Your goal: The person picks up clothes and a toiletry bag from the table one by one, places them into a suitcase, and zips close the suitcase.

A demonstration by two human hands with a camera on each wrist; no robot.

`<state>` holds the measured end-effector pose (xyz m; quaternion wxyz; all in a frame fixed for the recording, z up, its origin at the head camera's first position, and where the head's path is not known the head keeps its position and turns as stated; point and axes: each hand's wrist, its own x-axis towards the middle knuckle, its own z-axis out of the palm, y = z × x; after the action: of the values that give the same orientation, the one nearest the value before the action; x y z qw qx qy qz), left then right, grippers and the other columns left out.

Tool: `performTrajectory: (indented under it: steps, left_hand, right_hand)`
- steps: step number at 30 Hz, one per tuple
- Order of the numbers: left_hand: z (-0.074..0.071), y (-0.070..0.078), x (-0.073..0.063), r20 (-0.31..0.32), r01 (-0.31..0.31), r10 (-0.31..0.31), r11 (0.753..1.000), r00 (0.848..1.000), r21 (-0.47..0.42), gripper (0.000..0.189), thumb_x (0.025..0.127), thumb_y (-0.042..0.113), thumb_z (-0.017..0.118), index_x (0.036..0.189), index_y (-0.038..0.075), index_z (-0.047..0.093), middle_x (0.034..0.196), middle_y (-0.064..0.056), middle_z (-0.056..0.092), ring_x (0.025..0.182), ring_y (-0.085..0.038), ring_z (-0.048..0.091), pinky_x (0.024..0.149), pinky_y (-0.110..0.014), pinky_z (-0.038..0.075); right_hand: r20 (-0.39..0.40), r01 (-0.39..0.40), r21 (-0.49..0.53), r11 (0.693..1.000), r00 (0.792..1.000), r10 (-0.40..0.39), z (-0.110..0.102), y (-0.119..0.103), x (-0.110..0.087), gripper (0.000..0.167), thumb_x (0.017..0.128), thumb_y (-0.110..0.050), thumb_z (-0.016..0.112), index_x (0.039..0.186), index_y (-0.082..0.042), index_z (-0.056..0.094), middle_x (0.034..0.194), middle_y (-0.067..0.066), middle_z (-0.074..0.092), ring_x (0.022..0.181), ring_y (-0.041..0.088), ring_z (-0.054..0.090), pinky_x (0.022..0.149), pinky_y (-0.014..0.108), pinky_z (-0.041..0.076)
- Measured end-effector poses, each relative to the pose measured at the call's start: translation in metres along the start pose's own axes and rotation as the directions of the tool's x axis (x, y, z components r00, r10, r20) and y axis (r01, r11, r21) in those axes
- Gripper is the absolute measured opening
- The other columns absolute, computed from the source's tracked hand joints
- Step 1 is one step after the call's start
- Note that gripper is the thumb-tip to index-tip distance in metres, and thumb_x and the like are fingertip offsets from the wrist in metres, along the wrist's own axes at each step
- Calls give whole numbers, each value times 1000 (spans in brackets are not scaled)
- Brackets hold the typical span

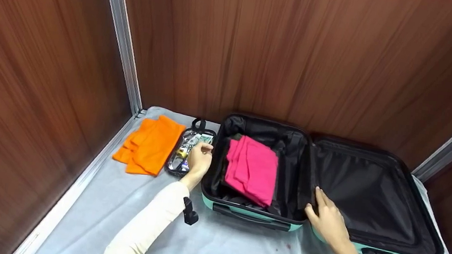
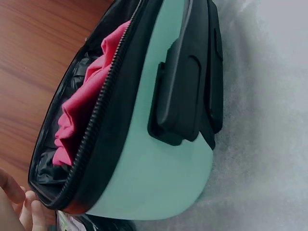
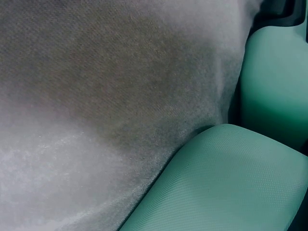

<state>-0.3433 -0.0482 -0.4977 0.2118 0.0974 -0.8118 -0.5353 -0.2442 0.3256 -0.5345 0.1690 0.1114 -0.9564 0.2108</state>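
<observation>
A mint-green suitcase (image 1: 251, 217) lies unfolded, its black-lined halves side by side. Folded pink cloth (image 1: 251, 169) sits inside the left half. My left hand (image 1: 199, 158), fingers loosely bent and holding nothing visible, is over a see-through toiletry pouch (image 1: 181, 167) beside that half. In the left wrist view, its fingers (image 2: 29, 211) appear near the zippered corner. My right hand (image 1: 328, 223) rests with fairly straight fingers on the inner edge where the halves meet, by a black flap (image 1: 308, 176). The right wrist view shows green shell (image 3: 231, 178), with no hand visible.
Folded orange cloth (image 1: 154, 146) lies left of the pouch. Behind the suitcase stands a brown wood-grain wall (image 1: 235, 50), with side walls left and right. A pale grey sheet (image 1: 236, 253) covers the surface. The suitcase's right half (image 1: 372, 197) extends towards the right wall.
</observation>
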Motion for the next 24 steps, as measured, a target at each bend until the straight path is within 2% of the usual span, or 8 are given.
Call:
performTrajectory:
  steps: [6,11,18,24]
  left_hand:
    - [-3,-8,0,4,43,-43,999,999,24,16,81,-2,62,90,5,73,86,-8,71,86,-29,66,77,-44,48]
    - [-8,-12,0,-1,70,-70,997,998,11,12,83,0,64,90,4,73,85,-10,70,85,-30,65,77,-43,48]
    - [-17,-19,1,2,107,-107,994,994,13,21,80,-4,60,97,2,72,89,-12,70,89,-33,64,82,-43,46]
    - [-24,-26,6,-12,134,-134,991,991,14,22,80,-4,60,98,2,72,92,-12,71,91,-32,65,84,-44,46]
  right_hand:
    - [-1,0,-3,1000,1000,0,0,1,0,60,98,-21,56,145,11,38,140,35,44,118,54,51,91,63,45]
    - [-13,0,3,1000,1000,0,1,1,0,59,97,-20,56,144,11,39,140,34,45,118,53,51,91,63,45]
    - [-18,2,-12,1000,1000,-2,1,1,1,59,96,-19,57,144,11,40,139,34,46,117,53,52,91,63,44]
    - [-6,-2,-10,1000,1000,2,1,1,1,59,97,-21,56,145,10,39,141,34,45,118,53,51,92,63,44]
